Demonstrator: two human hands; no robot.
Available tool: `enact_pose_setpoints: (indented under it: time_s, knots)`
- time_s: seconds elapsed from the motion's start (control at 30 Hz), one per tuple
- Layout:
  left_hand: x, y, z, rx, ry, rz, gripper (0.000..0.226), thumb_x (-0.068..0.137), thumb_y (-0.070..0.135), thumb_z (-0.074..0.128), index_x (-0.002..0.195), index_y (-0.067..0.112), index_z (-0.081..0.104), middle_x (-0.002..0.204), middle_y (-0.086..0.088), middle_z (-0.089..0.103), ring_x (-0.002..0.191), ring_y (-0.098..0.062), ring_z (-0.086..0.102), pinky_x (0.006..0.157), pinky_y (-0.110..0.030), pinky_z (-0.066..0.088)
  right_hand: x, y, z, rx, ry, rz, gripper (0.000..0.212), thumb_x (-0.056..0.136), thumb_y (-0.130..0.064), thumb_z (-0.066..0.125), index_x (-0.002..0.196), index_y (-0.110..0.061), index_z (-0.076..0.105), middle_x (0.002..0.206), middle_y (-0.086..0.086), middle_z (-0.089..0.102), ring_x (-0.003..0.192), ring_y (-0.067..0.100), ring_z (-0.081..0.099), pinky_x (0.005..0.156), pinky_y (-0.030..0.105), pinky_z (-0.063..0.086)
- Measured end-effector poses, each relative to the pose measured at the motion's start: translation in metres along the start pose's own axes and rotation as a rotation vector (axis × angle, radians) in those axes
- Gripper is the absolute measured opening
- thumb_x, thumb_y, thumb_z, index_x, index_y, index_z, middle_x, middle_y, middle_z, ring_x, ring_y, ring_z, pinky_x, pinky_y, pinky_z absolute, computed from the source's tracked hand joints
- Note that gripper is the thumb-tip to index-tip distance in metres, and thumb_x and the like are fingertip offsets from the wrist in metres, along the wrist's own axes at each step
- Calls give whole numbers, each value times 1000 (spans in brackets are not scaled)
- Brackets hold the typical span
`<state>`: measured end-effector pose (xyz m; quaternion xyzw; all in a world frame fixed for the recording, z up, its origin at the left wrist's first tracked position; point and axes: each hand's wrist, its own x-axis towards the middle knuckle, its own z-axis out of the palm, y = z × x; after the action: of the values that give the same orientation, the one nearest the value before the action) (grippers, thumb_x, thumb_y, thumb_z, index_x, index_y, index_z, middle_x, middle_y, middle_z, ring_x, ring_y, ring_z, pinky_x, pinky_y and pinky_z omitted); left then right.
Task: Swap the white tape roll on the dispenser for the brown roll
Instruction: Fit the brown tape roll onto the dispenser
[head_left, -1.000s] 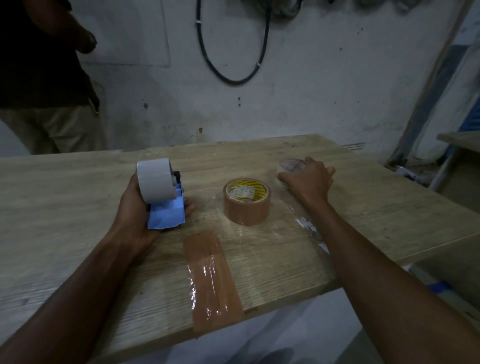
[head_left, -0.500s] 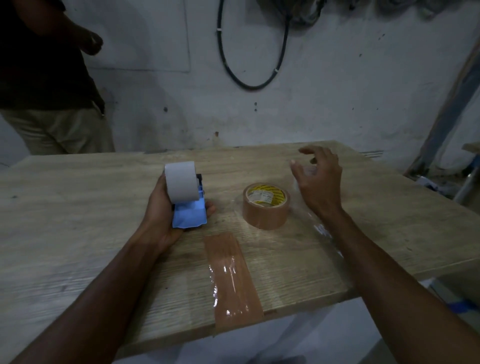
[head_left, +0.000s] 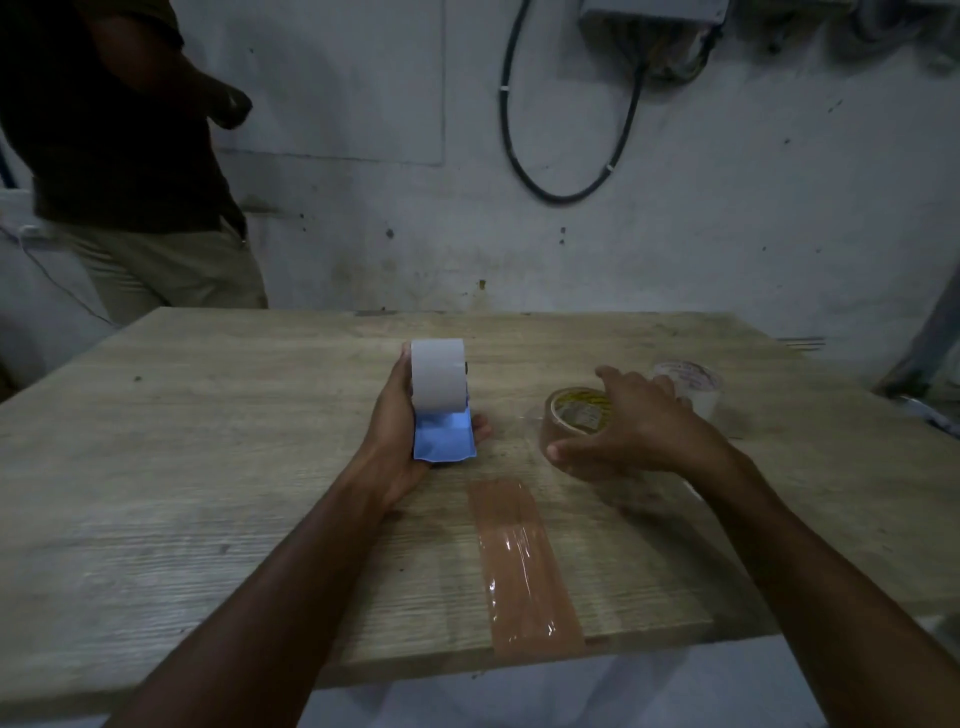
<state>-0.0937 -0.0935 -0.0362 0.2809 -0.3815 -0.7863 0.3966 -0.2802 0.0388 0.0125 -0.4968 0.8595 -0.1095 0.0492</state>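
Progress: early. White roll (head_left: 438, 375) sits mounted on the blue dispenser (head_left: 442, 439), which the left hand (head_left: 396, 431) grips closed, resting on the table (head_left: 208, 467). Brown roll (head_left: 569, 423) lies flat on the table, right of the dispenser. Right hand (head_left: 631, 431) is laid over it, thumb at the near wall, fingers curled across the top; roll not lifted, so whether the grasp is fully closed I cannot tell. Clear roll (head_left: 693, 384) just behind. Tape strip (head_left: 522, 561) stuck at the near edge. Left, by my estimate: remove white, fit brown, thread.
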Motion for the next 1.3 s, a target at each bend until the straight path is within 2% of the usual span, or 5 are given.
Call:
enact_pose_setpoints:
  time_s: [0.3,0.6,0.97,1.17,1.3]
  knots:
    - [17,-7,-12,-209,-26,-9,61,87,57,60,124,8,60,109,-14,63,71,-29,73,61,-42,60,9,-9,2,318,116,11,93,51,-66,85,127,-17,58,119,4,64,104,22,61,85,39,57]
    - [22,-1,-26,-238,-35,146,51,96,59,46,111,14,64,89,-7,68,64,-21,71,71,-44,57,24,-27,21,1044,187,-333,98,46,-43,93,135,-32,53,133,-3,58,118,17,59,89,34,56]
    - [27,-9,-24,-84,-78,133,67,81,64,64,120,11,70,112,-14,70,97,-27,69,98,-44,51,22,-27,43,1123,153,-513,96,51,-28,94,137,-33,51,135,-6,58,124,16,58,103,45,51]
    - [23,-7,-22,-62,-40,142,60,70,65,72,104,15,77,101,-13,73,86,-24,70,86,-41,52,21,-32,44,1178,168,-528,89,59,-32,89,139,-28,51,133,-4,60,116,9,62,90,29,57]
    - [17,-5,-20,-7,-16,165,69,72,67,71,116,14,73,112,-15,72,100,-28,68,105,-49,47,19,-35,46,1188,140,-556,88,62,-37,86,141,-23,50,136,2,60,119,15,62,92,29,53]
